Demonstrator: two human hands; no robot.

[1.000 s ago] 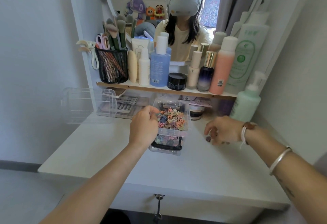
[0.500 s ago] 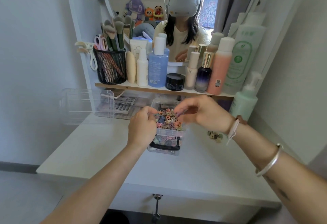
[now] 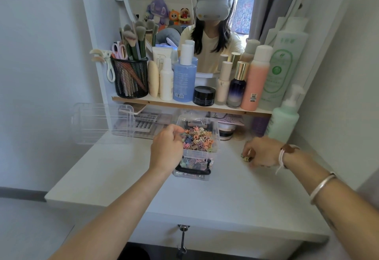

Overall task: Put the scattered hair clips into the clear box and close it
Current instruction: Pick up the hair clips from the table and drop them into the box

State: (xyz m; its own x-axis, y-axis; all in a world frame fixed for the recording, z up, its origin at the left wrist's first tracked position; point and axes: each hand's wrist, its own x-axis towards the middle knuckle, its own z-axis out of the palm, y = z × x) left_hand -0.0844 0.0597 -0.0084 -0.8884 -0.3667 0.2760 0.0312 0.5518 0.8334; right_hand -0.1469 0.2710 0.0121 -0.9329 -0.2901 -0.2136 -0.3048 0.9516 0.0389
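The clear box (image 3: pixel 196 154) stands open in the middle of the white vanity top, heaped with small coloured hair clips (image 3: pixel 198 139); a black handle shows on its near side. My left hand (image 3: pixel 167 150) grips the box's left wall, thumb at the rim. To the right, my right hand (image 3: pixel 261 153) lies on the table with its fingers curled round a few loose hair clips (image 3: pixel 246 158), which peek out under the fingertips.
A clear lid-like tray (image 3: pixel 102 123) rests at the back left. A shelf (image 3: pixel 192 105) above the box carries bottles, a black jar and a mesh brush cup (image 3: pixel 131 79). A green pump bottle (image 3: pixel 284 119) stands at the right. Packets lie under the shelf.
My right hand has swung from above the box back down to the table at the right and closed on the loose clips. My left hand has stayed on the box.
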